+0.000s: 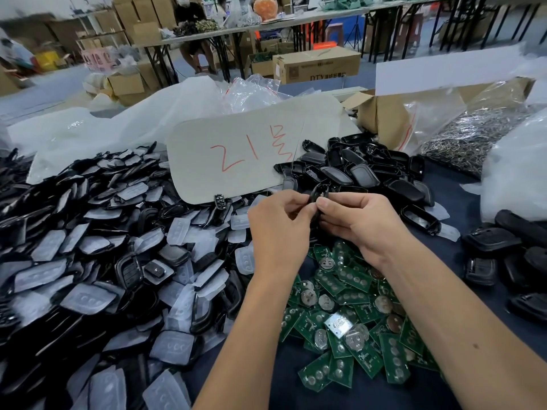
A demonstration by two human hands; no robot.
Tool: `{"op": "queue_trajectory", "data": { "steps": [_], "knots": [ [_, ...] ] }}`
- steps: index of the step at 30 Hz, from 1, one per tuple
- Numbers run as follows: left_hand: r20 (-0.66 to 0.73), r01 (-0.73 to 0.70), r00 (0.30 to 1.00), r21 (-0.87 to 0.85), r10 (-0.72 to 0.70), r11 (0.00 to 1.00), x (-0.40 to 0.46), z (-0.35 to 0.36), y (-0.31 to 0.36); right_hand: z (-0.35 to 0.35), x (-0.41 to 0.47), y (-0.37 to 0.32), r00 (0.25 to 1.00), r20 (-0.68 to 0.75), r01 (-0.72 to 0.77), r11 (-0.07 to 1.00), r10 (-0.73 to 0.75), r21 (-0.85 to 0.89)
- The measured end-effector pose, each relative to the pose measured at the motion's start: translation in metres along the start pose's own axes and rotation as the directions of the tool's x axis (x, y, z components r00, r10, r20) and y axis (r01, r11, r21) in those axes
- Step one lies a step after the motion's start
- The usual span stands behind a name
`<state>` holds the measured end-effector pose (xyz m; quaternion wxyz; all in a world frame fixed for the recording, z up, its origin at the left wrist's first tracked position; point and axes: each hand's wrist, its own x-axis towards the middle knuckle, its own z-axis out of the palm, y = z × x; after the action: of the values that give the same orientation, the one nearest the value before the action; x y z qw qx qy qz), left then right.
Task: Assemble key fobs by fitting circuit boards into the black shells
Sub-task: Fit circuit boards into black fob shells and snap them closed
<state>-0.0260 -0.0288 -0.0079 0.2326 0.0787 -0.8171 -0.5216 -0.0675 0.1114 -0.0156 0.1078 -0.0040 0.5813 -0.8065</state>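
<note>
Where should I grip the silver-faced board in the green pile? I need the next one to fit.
Take the silver-faced board by its two long edges, coming from above with thumb and finger. It lies flat and face up on top of the green boards, so its edges look free, though neighbours crowd its lower end. Both hands, left and right, hold a black shell.

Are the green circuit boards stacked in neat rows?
No, the green circuit boards lie in a loose, jumbled heap on the dark tablecloth.
</note>
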Motion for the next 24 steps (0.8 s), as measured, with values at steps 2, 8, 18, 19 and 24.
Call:
{"op": "queue_trajectory", "data": {
  "steps": [2, 8, 18, 19, 24],
  "knots": [
    [0.050, -0.027, 0.998, 0.012, 0.027, 1.000, -0.001, 0.001, 0.001, 0.000, -0.001, 0.000, 1.000, -0.014, 0.019, 1.000, -0.019, 0.000],
    [0.105, -0.111, 0.989, 0.043, 0.106, 0.993, -0.006, 0.006, 0.005, -0.001, 0.000, -0.004, 0.994, -0.067, 0.076, 0.994, -0.081, -0.079],
    [0.090, 0.031, 0.996, -0.082, -0.023, 0.996, -0.001, 0.000, -0.004, -0.010, 0.003, -0.002, 0.980, 0.001, 0.186, 0.914, -0.199, -0.361],
    [0.100, 0.041, 0.994, -0.085, -0.033, 0.996, 0.001, -0.001, -0.005, -0.013, 0.003, -0.005, 0.979, 0.053, 0.203, 0.911, -0.197, -0.358],
    [0.202, 0.059, 0.979, -0.129, -0.032, 0.990, 0.003, -0.006, -0.008, -0.021, 0.006, -0.009, 0.943, 0.221, 0.311, 0.892, -0.248, -0.327]
  ]
}}
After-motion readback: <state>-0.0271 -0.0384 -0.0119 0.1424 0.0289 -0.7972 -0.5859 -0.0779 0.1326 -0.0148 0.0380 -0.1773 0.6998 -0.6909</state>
